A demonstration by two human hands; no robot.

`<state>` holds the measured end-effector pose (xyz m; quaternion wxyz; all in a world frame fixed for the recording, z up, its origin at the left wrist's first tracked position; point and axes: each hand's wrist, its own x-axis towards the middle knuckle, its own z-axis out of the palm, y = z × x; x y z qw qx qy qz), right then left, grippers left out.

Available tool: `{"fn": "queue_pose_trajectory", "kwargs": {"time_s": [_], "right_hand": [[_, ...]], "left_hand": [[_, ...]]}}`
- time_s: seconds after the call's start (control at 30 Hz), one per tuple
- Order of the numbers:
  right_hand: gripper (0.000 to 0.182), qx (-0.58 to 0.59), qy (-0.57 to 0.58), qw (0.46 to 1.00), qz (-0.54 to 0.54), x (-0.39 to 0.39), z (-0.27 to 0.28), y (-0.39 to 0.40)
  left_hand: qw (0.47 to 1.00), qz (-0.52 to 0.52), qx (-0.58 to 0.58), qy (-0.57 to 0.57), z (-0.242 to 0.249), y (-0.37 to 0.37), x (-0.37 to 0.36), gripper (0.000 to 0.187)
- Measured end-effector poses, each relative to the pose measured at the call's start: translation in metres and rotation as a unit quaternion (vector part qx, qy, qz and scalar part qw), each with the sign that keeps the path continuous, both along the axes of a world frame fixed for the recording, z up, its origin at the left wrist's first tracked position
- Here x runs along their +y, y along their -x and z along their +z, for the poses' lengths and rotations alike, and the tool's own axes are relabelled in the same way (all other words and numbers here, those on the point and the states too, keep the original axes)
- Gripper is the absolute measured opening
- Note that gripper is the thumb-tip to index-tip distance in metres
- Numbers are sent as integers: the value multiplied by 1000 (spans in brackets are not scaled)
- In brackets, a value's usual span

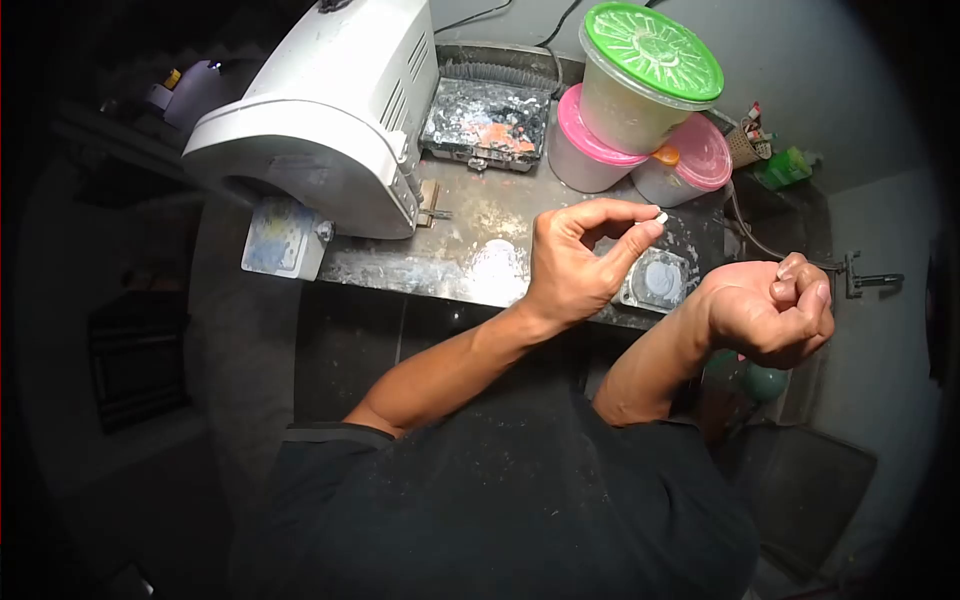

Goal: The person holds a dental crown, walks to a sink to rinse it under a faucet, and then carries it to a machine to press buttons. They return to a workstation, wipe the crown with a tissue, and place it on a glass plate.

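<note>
My left hand is raised over the front of the workbench, thumb and forefinger pinched around a small white piece. The piece is too small to name more exactly. To its right, my right hand is turned palm up with its fingers curled in. Whatever those fingers may hold is hidden. Below and between the hands lies a small square device or tray with a round white patch on top, partly covered by my left thumb and wrist.
A large white machine stands at the left, with a white box beneath it. Behind is a paint-stained case. A green-lidded tub rests on two pink-lidded tubs. White powder marks the bench. A metal bracket juts from the right wall.
</note>
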<state>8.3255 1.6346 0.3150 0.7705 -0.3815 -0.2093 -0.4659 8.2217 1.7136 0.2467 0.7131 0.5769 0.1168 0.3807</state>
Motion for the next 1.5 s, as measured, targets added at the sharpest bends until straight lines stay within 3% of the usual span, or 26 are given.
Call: {"fn": "queue_pose_trajectory", "kwargs": {"time_s": [0.23,0.67,0.9,1.03,1.1,1.17,1.4,1.5], "right_hand": [[28,20,-32,998,46,7,-7,1],[30,23,-48,998,26,1,1,5],[31,9,-95,989,115,16,0,16],[31,27,-120,987,101,26,-8,41],[28,6,-150,972,180,41,-17,58],[29,67,-166,972,154,69,-11,84],[14,-35,-30,934,355,100,-36,132],[17,-26,-45,907,418,111,-32,151]], "left_hand": [[999,-3,-18,28,7,1,-3,16],[999,-25,-29,13,15,-2,-3,15],[999,3,-39,12,20,19,17,18],[997,23,-21,-73,24,53,31,17],[997,12,-47,-56,23,73,35,17],[995,23,-22,-92,20,100,45,17],[995,42,29,-89,-14,176,73,14],[993,82,42,-73,-17,195,80,14]]}}
